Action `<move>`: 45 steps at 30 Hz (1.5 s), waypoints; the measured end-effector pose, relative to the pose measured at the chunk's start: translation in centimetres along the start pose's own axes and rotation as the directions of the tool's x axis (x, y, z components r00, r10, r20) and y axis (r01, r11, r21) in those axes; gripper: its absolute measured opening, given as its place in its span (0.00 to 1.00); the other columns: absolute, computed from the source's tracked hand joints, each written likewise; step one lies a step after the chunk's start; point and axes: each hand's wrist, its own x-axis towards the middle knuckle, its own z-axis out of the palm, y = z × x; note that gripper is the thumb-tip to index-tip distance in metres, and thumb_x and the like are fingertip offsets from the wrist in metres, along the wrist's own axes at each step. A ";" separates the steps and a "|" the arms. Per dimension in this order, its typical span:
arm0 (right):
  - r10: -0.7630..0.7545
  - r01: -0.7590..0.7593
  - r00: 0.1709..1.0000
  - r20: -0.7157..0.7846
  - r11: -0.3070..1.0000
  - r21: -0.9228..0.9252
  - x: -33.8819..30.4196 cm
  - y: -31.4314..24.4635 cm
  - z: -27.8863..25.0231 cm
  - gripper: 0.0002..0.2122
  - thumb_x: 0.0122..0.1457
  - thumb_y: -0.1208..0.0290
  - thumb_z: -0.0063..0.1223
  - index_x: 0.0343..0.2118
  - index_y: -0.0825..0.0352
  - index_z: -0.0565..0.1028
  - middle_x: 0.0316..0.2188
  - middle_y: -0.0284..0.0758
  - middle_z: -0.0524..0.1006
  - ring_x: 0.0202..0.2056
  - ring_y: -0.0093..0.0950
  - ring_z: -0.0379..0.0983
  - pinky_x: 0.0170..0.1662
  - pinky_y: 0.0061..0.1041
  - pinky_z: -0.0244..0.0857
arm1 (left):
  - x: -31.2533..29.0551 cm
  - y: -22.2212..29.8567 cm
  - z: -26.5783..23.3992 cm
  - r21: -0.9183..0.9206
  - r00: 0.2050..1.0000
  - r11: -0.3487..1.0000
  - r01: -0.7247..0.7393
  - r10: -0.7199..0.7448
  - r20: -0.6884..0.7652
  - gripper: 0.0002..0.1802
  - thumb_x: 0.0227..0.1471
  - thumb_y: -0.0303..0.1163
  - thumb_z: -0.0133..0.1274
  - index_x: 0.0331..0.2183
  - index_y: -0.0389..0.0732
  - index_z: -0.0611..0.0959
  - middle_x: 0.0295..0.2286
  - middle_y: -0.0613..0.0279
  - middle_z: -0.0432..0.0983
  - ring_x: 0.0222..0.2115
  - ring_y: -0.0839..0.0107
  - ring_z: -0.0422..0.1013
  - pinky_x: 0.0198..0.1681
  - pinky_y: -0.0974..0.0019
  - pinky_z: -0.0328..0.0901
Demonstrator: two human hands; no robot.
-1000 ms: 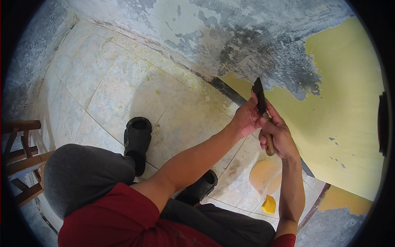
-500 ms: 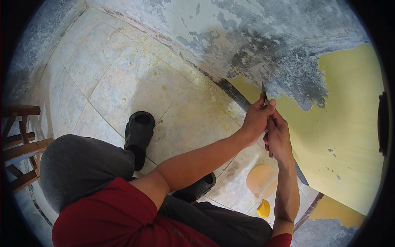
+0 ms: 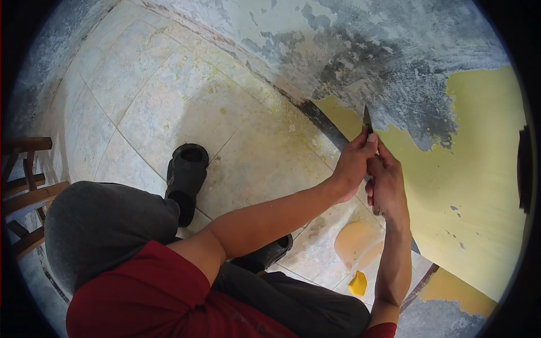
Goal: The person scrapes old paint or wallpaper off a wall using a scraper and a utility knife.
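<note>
Being gripped beside the wall point(image 3: 468, 169): a dark-bladed scraper point(image 3: 368, 120).
In the head view, its handle point(image 3: 376, 210) is enclosed by the right hand point(image 3: 390, 183) and its blade point(image 3: 367, 115) pinched by the left hand point(image 3: 352, 162); whether the wall is touched cannot be told. On the floor point(image 3: 149, 115) near the wall, a small yellow piece point(image 3: 358, 284) is seen.

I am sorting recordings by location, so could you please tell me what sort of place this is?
Probably a corner of an indoor room in worn condition: pale marbled tile floor scattered with yellowish flakes, and a patchy grey wall where smooth yellow paint only partly remains.
</note>
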 end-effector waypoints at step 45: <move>-0.383 0.330 0.921 -0.065 0.861 -0.388 1.2 2.2 1.1 0.18 0.66 0.71 0.36 0.55 0.67 0.71 0.18 0.32 0.72 0.12 0.20 0.64 0.16 0.23 0.60 | 0.3 -0.1 -0.7 0.315 0.968 0.922 -0.226 0.249 -0.032 0.24 0.66 0.48 0.36 0.36 0.36 0.75 0.19 0.64 0.68 0.17 0.76 0.67 0.17 0.70 0.62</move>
